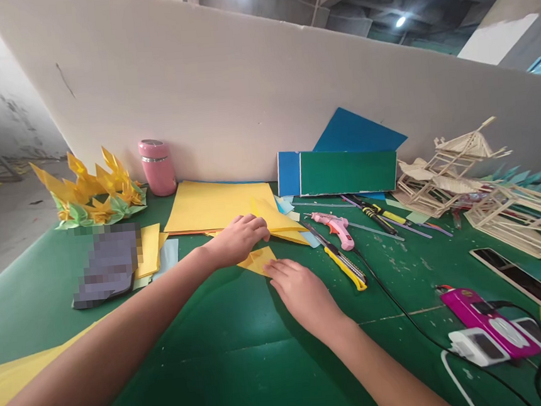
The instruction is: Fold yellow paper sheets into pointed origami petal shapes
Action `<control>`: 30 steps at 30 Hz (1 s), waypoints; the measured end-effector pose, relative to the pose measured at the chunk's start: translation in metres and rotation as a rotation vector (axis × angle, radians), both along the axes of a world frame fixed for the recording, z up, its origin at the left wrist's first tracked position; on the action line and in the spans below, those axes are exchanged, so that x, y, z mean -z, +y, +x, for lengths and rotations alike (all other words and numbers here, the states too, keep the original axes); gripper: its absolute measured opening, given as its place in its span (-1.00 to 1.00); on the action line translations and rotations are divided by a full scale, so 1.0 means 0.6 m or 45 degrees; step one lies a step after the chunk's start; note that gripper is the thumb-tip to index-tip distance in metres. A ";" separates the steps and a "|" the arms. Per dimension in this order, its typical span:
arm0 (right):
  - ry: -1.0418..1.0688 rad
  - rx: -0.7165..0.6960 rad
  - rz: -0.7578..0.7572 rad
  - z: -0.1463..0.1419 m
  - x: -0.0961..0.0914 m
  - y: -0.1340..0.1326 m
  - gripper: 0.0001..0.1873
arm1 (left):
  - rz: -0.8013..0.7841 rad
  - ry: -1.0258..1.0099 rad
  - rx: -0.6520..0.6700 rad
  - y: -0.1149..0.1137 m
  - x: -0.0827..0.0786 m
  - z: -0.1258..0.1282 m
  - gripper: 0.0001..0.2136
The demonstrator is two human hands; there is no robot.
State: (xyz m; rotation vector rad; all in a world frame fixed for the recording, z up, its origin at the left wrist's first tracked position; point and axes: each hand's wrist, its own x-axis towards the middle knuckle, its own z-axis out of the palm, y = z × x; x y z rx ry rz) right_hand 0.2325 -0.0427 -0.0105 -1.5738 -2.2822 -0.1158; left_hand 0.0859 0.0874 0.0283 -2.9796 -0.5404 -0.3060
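A small piece of folded yellow paper (258, 260) lies on the green table between my two hands. My left hand (238, 240) is at its far left side, with the fingers bent and closed on the paper's upper edge. My right hand (301, 289) has its fingers together and pinches the right corner of the same piece. The fingertips of both hands partly hide the paper. Just beyond my left hand lies a stack of larger yellow sheets (218, 202), with a loose folded sheet at its right end.
To the right lie a yellow utility knife (346, 267), a pink glue gun (336, 225) with a black cord, pliers (378, 217), a magenta power strip (492, 322) and a phone (526, 278). Stick models (457, 168) stand behind. At left are folded-paper flowers (96, 193) and a pink flask (157, 168).
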 end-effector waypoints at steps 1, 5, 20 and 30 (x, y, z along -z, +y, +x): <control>-0.006 0.013 -0.003 0.001 0.001 0.009 -0.68 | -0.005 -0.009 -0.001 0.000 0.000 -0.001 -0.69; -0.002 0.075 0.002 -0.006 0.002 0.046 -0.70 | -0.033 -0.040 0.004 -0.002 0.001 -0.001 -0.69; -0.074 0.151 -0.063 0.009 -0.020 0.045 -0.66 | -0.154 -0.332 -0.128 0.022 0.001 -0.005 -0.71; 0.040 0.158 0.047 -0.028 -0.001 0.082 -0.69 | -0.234 -0.347 -0.107 0.004 0.010 -0.006 -0.73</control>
